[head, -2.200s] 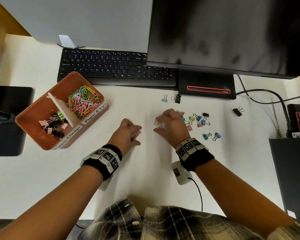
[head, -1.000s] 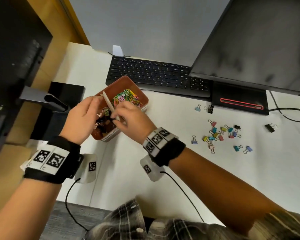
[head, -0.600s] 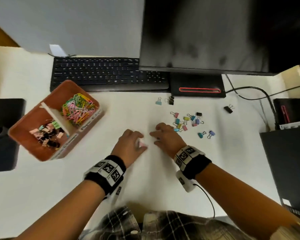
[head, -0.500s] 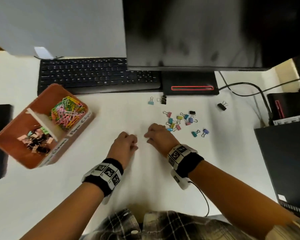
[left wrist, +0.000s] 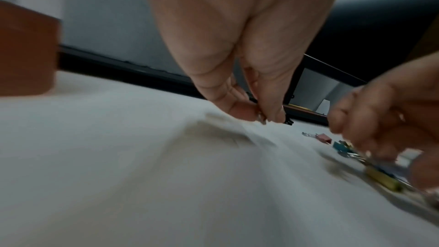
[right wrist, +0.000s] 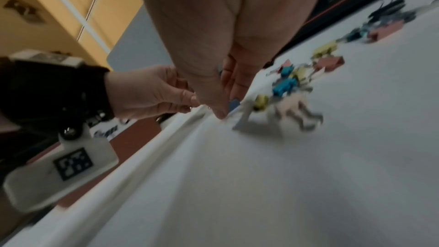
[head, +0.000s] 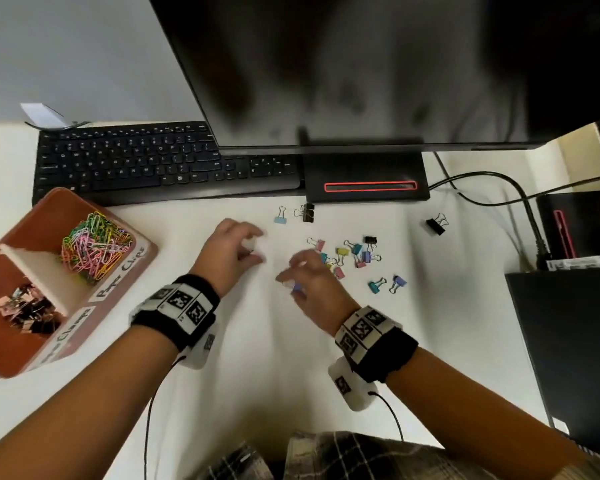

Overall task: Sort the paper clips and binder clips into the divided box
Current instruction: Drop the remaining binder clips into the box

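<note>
Orange divided box [head: 0,344] sits at the far left of the keyboard [head: 153,161], coloured paper clips [head: 94,247] in its far compartment and binder clips [head: 25,308] in its near one. Right of the box, the left hand [head: 227,256] hovers low over the white desk [head: 257,375], fingers curled; whether it holds anything I cannot tell. Further right, the right hand [head: 314,285] pinches a small blue binder clip [head: 297,288]. Beyond it, loose clips [head: 357,254] lie scattered, below the monitor base [head: 368,178].
</note>
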Motion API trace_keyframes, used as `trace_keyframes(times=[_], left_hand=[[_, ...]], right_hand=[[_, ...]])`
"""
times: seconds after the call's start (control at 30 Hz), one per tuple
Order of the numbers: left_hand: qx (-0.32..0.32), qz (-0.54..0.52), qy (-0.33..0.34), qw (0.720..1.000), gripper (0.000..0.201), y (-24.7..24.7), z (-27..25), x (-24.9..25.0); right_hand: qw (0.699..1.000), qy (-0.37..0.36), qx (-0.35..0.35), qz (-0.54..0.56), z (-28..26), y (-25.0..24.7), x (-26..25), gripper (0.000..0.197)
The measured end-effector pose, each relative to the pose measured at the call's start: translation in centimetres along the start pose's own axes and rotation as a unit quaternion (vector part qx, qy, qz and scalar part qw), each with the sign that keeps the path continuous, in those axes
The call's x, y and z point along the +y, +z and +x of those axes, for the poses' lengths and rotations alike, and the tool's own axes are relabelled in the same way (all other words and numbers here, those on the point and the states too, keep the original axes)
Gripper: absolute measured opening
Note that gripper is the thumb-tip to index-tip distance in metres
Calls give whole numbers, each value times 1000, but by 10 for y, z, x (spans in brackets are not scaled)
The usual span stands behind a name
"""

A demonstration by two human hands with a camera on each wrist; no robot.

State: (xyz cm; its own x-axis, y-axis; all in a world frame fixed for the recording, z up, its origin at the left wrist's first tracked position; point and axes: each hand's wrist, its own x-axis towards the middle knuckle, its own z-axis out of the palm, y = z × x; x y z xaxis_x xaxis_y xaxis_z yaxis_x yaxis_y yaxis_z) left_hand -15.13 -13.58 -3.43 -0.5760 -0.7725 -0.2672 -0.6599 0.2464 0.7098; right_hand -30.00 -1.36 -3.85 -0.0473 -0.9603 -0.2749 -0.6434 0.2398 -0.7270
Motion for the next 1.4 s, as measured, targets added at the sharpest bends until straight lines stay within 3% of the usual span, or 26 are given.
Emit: trace_keyframes(times=[0.1, 0.23, 0.3, 0.37, 0.47, 0.6, 0.67, 0.77, 0.87, 1.0, 1.1, 1.17, 1.27, 1.4], left_hand=[[26, 20, 20, 999, 35, 2, 30, 16], [-33, 23, -15, 999, 51, 14, 58, 25], [-54, 26, -21, 998, 54, 20, 65, 22], [-51, 20, -17, 998, 48, 24, 68, 20], [-49, 48, -2, 998, 35, 26, 67, 16], [-33, 64, 3, 997, 11, 26, 54, 10], [-22, 62, -14, 998, 9, 25, 45, 7], [-6, 61, -46, 997, 24, 22, 27, 0], [-6, 50, -79, 996, 40, 20, 7, -9], [-18, 60, -80, 995, 18, 15, -22, -28], [-17, 16, -79, 997, 7, 2, -49, -33], [1, -8, -68, 998, 6, -14, -70, -35], [78, -62, -63, 993, 8, -56, -109, -42], [195, -58, -113, 973, 8, -129, -153, -69]], right_hand=[[995, 14, 94, 6, 26, -32, 7, 41], [998, 9, 52, -45, 42, -38, 19, 45], [997, -1, 72, -38, 45, -35, 20, 47], [995, 0, 92, -28, 52, -38, 18, 48], [996, 32, 63, -63, 68, -43, 17, 47], [992, 52, 20, -116, 79, -42, 14, 42], [988, 45, 18, -146, 76, -37, 11, 39], [980, 23, 22, -195, 63, -25, 11, 33], [987, 35, 45, -149, 53, -17, 12, 29], [990, 24, 10, -137, 45, -4, -2, 22], [995, -9, 24, -93, 39, 9, -22, 18], [996, -37, 46, -70, 37, 19, -41, 16], [993, -100, 55, -33, 38, 36, -85, 14], [980, -193, 34, 16, 50, 71, -166, 10]])
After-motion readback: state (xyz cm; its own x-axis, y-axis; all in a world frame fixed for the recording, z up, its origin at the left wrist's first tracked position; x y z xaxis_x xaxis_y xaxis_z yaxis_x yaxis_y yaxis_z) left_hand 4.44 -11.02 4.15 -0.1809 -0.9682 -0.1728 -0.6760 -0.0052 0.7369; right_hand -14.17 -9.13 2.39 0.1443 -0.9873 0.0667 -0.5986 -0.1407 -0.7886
